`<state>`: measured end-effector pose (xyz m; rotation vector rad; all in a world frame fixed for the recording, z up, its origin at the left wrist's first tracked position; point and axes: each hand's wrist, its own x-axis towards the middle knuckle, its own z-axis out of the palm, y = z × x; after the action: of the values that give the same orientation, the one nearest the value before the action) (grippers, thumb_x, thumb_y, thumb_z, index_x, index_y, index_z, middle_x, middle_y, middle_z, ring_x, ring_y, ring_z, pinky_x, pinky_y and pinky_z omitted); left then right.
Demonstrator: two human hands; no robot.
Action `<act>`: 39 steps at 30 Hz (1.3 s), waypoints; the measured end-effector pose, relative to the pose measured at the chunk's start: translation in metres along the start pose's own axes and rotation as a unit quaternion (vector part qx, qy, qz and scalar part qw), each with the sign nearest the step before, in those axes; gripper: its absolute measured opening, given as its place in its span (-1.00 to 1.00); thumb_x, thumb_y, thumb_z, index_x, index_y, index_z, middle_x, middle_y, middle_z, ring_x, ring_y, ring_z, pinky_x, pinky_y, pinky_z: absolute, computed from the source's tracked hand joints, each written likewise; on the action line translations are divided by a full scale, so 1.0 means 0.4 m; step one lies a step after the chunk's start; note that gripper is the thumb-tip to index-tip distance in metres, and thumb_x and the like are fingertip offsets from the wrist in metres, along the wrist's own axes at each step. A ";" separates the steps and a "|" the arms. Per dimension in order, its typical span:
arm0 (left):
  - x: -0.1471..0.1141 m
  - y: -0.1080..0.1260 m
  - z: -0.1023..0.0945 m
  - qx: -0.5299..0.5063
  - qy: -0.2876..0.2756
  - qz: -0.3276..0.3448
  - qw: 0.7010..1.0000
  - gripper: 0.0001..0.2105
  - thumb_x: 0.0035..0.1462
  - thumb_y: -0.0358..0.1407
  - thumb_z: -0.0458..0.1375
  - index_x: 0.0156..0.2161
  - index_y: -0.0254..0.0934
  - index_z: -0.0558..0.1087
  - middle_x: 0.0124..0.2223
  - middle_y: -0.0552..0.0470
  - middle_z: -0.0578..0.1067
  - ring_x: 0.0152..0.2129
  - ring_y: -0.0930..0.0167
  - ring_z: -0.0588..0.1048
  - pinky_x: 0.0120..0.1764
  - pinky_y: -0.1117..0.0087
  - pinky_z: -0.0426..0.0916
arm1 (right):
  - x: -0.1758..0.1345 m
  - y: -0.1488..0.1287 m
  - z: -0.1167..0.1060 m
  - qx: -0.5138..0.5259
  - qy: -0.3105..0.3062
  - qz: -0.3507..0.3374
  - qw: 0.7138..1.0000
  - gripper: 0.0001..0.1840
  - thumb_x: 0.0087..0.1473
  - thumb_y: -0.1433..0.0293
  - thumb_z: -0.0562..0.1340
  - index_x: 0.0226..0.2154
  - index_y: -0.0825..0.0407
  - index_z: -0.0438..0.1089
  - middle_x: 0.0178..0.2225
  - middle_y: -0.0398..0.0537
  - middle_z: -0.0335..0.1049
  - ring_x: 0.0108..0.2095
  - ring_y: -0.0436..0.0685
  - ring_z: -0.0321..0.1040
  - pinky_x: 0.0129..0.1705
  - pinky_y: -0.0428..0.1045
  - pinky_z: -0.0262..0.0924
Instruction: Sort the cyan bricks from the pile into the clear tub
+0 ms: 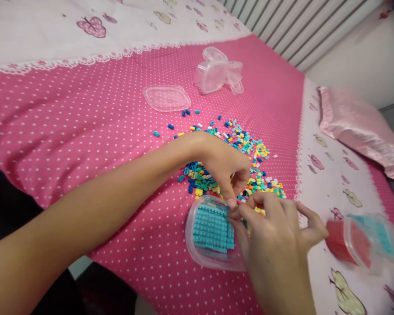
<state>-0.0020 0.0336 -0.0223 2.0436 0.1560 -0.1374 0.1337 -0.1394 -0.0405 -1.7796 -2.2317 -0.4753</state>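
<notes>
My left hand (228, 164) reaches across from the left, its wrist bent, thumb and fingers closed and pointing down. My right hand (276, 234) comes from below with thumb and index pinched together, the fingertips of both hands meeting. Whatever lies between them is too small and covered to make out. Just under the fingertips stands a clear plastic container (191, 245) whose right side my right hand hides. Inside it, turquoise building bricks (213, 227) sit in tight studded rows. Beyond, a loose pile of small coloured bricks (246, 144) spreads over the bed, partly behind my left hand.
A clear lid (167, 98) lies on the pink dotted bedspread (118, 105). Behind it are several clear empty containers (216, 74) heaped together. At the right stand a container with red contents (350, 243) and one with turquoise contents (381, 236). A pink satin pillow (361, 127) rests farther back.
</notes>
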 end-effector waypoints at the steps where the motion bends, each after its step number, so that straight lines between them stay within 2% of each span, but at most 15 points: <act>1: 0.001 -0.002 0.000 0.001 0.001 0.003 1.000 -0.82 -0.12 -0.30 0.46 -0.54 -0.27 0.54 -0.54 0.15 0.53 -0.54 0.51 0.45 -0.43 0.50 0.25 | 0.001 0.000 -0.003 -0.004 -0.008 -0.005 1.000 -0.73 0.24 0.37 0.21 -0.49 -0.07 0.48 -0.33 -0.06 0.44 -0.20 0.25 0.32 0.13 0.36 -0.12; 6: 0.002 -0.006 0.000 0.000 0.004 0.009 1.000 -0.82 -0.11 -0.26 0.46 -0.53 -0.24 0.55 -0.53 0.16 0.54 -0.54 0.51 0.45 -0.44 0.52 0.25 | -0.001 0.008 -0.006 -0.016 0.000 -0.012 1.000 -0.81 0.15 0.45 0.26 -0.48 -0.06 0.47 -0.34 -0.06 0.43 -0.22 0.26 0.33 0.12 0.37 -0.13; 12: 0.004 -0.001 0.003 0.009 0.011 0.011 1.000 -0.78 -0.17 -0.22 0.48 -0.56 -0.24 0.54 -0.53 0.14 0.55 -0.53 0.49 0.45 -0.43 0.50 0.25 | -0.017 0.026 -0.007 -0.063 -0.015 -0.051 0.997 -0.89 0.18 0.33 0.26 -0.39 -0.08 0.45 -0.31 -0.05 0.42 -0.22 0.27 0.31 0.10 0.38 -0.16; 22: 0.004 0.000 0.000 0.025 0.008 -0.001 1.000 -0.85 -0.11 -0.31 0.45 -0.52 -0.24 0.57 -0.51 0.14 0.55 -0.55 0.50 0.40 -0.41 0.48 0.24 | -0.022 0.022 -0.011 -0.080 -0.019 -0.062 0.995 -0.84 0.23 0.32 0.22 -0.38 -0.07 0.46 -0.34 -0.06 0.43 -0.26 0.25 0.30 0.09 0.41 -0.13; 28: 0.004 0.005 0.003 0.035 0.010 -0.011 0.999 -0.90 -0.07 -0.37 0.43 -0.50 -0.25 0.59 -0.49 0.13 0.56 -0.54 0.50 0.40 -0.37 0.47 0.24 | -0.010 -0.004 -0.013 -0.065 -0.006 -0.013 0.998 -0.72 0.26 0.38 0.16 -0.49 -0.05 0.43 -0.38 -0.04 0.44 -0.24 0.26 0.31 0.10 0.45 -0.09; 36: 0.004 -0.005 0.001 0.044 0.010 0.007 0.999 -0.87 -0.05 -0.31 0.42 -0.51 -0.23 0.57 -0.49 0.15 0.56 -0.53 0.50 0.41 -0.42 0.50 0.23 | -0.036 0.046 -0.013 -0.070 -0.022 -0.068 0.995 -0.87 0.21 0.37 0.23 -0.36 -0.08 0.48 -0.26 -0.03 0.44 -0.20 0.27 0.31 0.11 0.43 -0.18; 39: 0.003 -0.008 0.000 0.045 0.009 0.011 0.999 -0.86 -0.05 -0.30 0.41 -0.53 -0.23 0.57 -0.51 0.14 0.54 -0.54 0.50 0.41 -0.43 0.50 0.23 | -0.040 0.052 -0.016 -0.077 -0.013 -0.084 0.993 -0.87 0.19 0.39 0.24 -0.34 -0.11 0.51 -0.29 -0.03 0.42 -0.22 0.27 0.29 0.11 0.43 -0.18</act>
<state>-0.0015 0.0350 -0.0253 2.1358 0.1410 -0.1148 0.1573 -0.1521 -0.0387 -1.6821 -2.4354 -0.6793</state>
